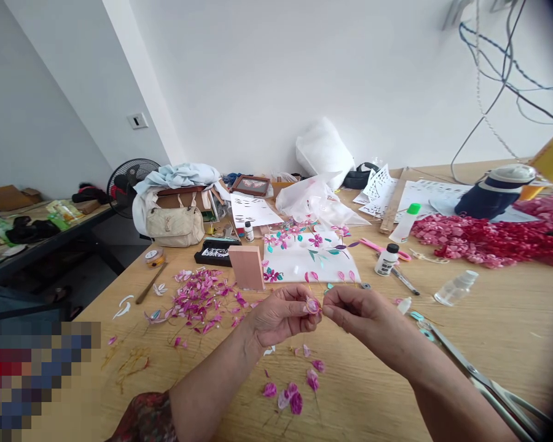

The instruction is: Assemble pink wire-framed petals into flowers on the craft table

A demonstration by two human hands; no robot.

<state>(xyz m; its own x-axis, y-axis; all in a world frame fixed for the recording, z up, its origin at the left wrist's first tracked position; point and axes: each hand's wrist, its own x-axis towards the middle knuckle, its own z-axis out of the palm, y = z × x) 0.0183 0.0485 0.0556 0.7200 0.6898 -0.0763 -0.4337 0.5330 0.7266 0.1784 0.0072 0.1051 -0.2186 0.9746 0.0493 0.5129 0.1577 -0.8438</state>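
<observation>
Gripping a pink wire-edged petal (312,305) in left hand (283,314), right of and nearer than the wooden block (247,267); pinching its edge with right hand (357,312); with magenta petals (201,299) heaped left of the block; with a flowered white sheet (299,258) just right of it.

A smooth wood-grain counter (364,393) with a soft sheen carries scissors (472,369) of polished metal, a glossy, clear plastic spray bottle (455,290), a matt wooden block (246,268), a coarse cloth bag (177,227), and matt paper sheet (258,212); the held petal (313,305) looks thin and sheer.
</observation>
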